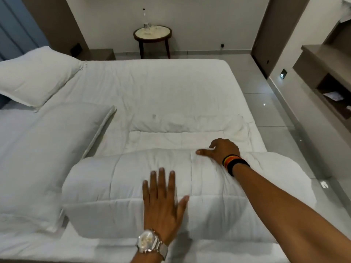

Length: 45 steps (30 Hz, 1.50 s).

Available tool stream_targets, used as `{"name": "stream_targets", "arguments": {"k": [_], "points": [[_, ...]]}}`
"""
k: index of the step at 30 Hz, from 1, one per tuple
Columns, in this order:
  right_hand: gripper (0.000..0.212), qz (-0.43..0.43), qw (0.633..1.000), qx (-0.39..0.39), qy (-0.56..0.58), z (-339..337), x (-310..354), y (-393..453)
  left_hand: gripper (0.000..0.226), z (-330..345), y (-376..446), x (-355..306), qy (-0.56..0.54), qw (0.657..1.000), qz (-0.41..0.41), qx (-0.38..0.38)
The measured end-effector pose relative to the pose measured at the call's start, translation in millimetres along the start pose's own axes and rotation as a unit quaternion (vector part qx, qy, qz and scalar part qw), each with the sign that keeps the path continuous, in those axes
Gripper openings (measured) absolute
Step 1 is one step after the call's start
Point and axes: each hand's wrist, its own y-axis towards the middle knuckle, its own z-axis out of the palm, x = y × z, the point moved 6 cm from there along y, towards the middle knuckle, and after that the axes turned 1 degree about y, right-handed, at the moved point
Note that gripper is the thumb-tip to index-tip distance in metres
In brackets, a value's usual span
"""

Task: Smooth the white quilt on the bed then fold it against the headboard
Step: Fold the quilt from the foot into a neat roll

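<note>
Nearest, the left hand (161,202) lies flat, fingers straight, apparently pinning the folded white quilt (117,179). Farther on, the right hand (222,150) curls over the quilt's far fold, likely tucking it. Beyond, two pillows (36,76) lie on the bed (161,88).

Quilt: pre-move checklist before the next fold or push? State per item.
1. Left hand flat on the folded quilt, fingers straight: ok.
2. Right hand has hold of the quilt's far edge: cannot tell, fingers curl over the edge out of sight.
3. Quilt top smooth: not ok, creases near the right hand.
4. Fold even: cannot tell, the right end bulges past the bed edge.
5. Path toward the pillows free: ok, bare sheet between.
6. Headboard contact: cannot tell, barely in view.
</note>
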Motion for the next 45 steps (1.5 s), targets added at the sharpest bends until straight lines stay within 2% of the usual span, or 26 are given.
{"name": "stream_targets", "arguments": {"k": [3,7,9,11,13,15,17,20,23,26,29,32,37,39,42,45], "points": [[0.082,-0.019,0.998,-0.043,-0.035,2,-4,21,0.077,43,57,11,0.008,1.0,0.009,0.027],[0.095,-0.072,0.986,-0.115,-0.095,46,-26,-26,0.076,97,149,30,0.031,0.988,0.004,0.15],[0.097,-0.073,0.985,-0.106,-0.116,74,-45,-28,0.078,116,188,36,0.044,0.98,-0.005,0.195],[0.098,-0.051,0.99,-0.07,-0.114,91,-62,-3,0.076,121,206,36,0.046,0.98,-0.008,0.194],[0.1,-0.035,0.99,-0.049,-0.128,97,-68,30,0.072,111,196,32,0.029,0.989,-0.005,0.142],[0.104,-0.028,0.99,-0.032,-0.135,100,-65,60,0.069,100,151,31,0.005,0.996,0.003,0.084],[0.106,-0.018,0.991,-0.031,-0.131,95,-59,71,0.071,95,95,34,-0.006,0.998,0.013,0.06],[0.104,-0.016,0.99,-0.08,-0.12,85,-51,39,0.073,95,43,49,0.011,0.997,0.029,0.071],[0.093,-0.034,0.981,-0.16,-0.103,104,-53,-46,0.076,99,14,55,0.029,0.994,0.032,0.1],[0.089,-0.021,0.977,-0.181,-0.111,154,-64,-118,0.078,115,-21,63,0.04,0.992,0.028,0.117],[0.089,0.005,0.975,-0.179,-0.131,166,-70,-108,0.078,128,-29,69,0.048,0.992,0.042,0.112],[0.086,-0.02,0.972,-0.178,-0.155,150,-59,-53,0.078,133,23,71,0.041,0.994,0.048,0.084],[0.085,-0.021,0.975,-0.174,-0.135,82,-26,72,0.074,136,187,74,0.048,0.998,0.036,0.026],[0.086,-0.038,0.975,-0.183,-0.119,56,-7,107,0.071,142,243,80,0.055,0.998,0.02,0.032],[0.082,-0.096,0.962,-0.226,-0.117,52,0,109,0.069,147,292,89,0.066,0.996,0.002,0.064],[0.08,-0.11,0.965,-0.185,-0.147,71,-23,119,0.069,144,313,83,0.068,0.994,-0.011,0.086]]}}
